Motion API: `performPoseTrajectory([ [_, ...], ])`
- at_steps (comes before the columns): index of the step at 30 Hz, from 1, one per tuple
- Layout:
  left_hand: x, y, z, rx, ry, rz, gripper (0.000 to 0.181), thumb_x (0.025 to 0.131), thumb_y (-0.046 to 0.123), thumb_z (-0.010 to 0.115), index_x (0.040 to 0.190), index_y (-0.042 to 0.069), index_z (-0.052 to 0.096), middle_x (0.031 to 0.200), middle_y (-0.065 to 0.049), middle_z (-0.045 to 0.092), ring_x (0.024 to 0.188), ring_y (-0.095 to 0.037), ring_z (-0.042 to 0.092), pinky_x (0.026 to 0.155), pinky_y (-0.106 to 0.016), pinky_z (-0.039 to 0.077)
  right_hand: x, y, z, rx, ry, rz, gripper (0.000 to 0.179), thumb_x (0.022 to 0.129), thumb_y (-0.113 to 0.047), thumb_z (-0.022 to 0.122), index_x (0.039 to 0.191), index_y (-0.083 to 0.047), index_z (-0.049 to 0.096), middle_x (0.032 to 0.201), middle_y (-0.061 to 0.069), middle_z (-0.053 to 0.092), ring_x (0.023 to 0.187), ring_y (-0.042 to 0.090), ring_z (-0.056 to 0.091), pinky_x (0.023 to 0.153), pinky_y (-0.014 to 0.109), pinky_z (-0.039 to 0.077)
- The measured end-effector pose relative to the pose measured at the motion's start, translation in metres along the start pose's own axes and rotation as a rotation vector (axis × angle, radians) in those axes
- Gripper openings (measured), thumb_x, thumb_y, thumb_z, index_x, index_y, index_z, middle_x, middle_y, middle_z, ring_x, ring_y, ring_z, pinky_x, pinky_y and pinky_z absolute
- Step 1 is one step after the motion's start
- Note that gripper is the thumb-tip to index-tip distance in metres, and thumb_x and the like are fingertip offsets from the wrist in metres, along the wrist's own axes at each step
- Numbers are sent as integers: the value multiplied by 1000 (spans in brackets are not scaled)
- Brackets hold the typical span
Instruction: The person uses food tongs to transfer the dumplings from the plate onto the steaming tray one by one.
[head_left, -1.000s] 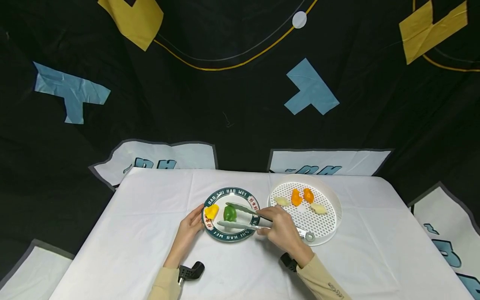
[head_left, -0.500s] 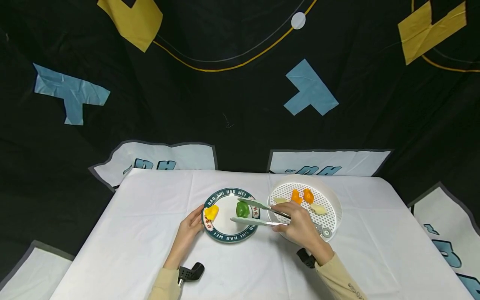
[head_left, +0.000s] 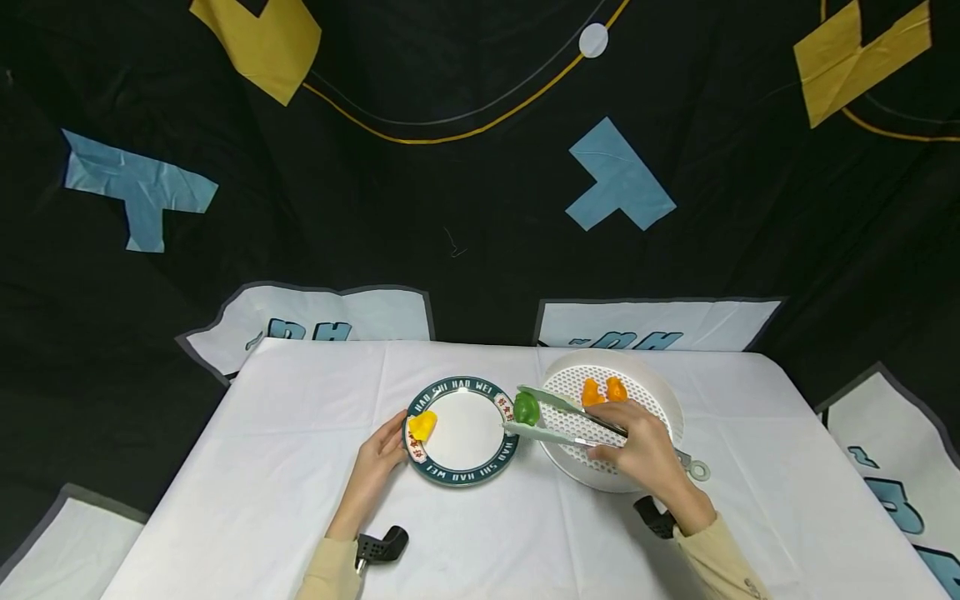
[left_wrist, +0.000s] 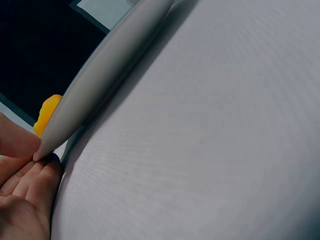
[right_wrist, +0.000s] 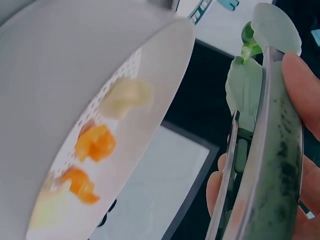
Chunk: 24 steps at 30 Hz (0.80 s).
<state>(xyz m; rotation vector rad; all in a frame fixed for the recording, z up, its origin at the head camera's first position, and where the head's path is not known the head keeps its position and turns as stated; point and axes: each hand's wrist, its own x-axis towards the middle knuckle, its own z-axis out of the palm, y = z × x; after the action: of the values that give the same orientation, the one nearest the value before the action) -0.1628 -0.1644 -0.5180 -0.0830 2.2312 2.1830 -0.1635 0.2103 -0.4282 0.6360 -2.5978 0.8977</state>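
My left hand [head_left: 380, 457] pinches the near-left rim of a round plate [head_left: 461, 429] with a dark green lettered border; the left wrist view shows the thumb above the rim and fingers beneath. A yellow pepper piece [head_left: 423, 426] lies at the plate's left side. In my right hand [head_left: 647, 446] is a pair of tongs [head_left: 546, 434] with pale green tips and metal arms. Between those tips a green pepper piece [head_left: 527, 408] is held, over the gap between the plate and a round white perforated tray [head_left: 663, 387].
Two orange pieces [head_left: 592, 392] lie in the tray. Pale yellowish pieces [right_wrist: 127, 95] are there too, seen in the right wrist view; my hand and tongs hide them from the head view. A white cloth [head_left: 300, 433] covers the table, with a black backdrop [head_left: 450, 217] behind.
My right hand has moved right with the tongs, carrying the green pepper piece off the plate's middle to the tray's left edge. The left hand stays at the plate's rim.
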Motion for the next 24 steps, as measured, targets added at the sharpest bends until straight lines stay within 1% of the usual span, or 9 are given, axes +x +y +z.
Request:
performPoseTrajectory([
  [3,0,0,0,-11,-1,-12,62,85,-8,48,145,-2,34,149,-20,34,134,-26,36,100,-17,37,-4,5,-6,-13,8,10,56,58,-8,88,111,-1,70,110,14,68,103,33,61,94,53,46],
  [8,1,0,0,-13,-1,-17,62,85,-8,48,145,-2,33,149,-20,33,135,-26,36,100,-17,38,-10,12,-16,-41,31,13,57,58,-9,88,111,0,70,109,15,68,100,33,61,89,53,49],
  [9,1,0,0,-14,0,-17,62,85,-8,48,145,-2,34,149,-20,33,135,-26,36,100,-17,38,-12,14,-17,-47,34,19,57,57,-9,88,111,0,70,109,15,68,99,31,60,86,52,50],
  [14,1,0,1,-5,7,-17,62,85,-8,49,145,-2,34,148,-20,35,134,-28,37,99,-17,39,-20,22,-25,-85,50,52,57,57,-8,88,110,-1,70,107,12,69,96,28,59,83,50,50],
  [20,1,0,1,-13,9,-25,64,83,-9,48,145,-1,35,148,-19,36,133,-26,40,97,-15,41,-32,32,-36,-133,65,96,56,55,-4,88,109,0,71,104,13,69,93,26,59,79,49,50],
  [24,1,0,0,0,4,-20,63,85,-8,48,145,-1,34,148,-19,36,133,-26,39,98,-15,40,-40,40,-43,-162,65,116,55,54,-3,87,107,0,71,103,13,69,90,26,59,76,50,50],
])
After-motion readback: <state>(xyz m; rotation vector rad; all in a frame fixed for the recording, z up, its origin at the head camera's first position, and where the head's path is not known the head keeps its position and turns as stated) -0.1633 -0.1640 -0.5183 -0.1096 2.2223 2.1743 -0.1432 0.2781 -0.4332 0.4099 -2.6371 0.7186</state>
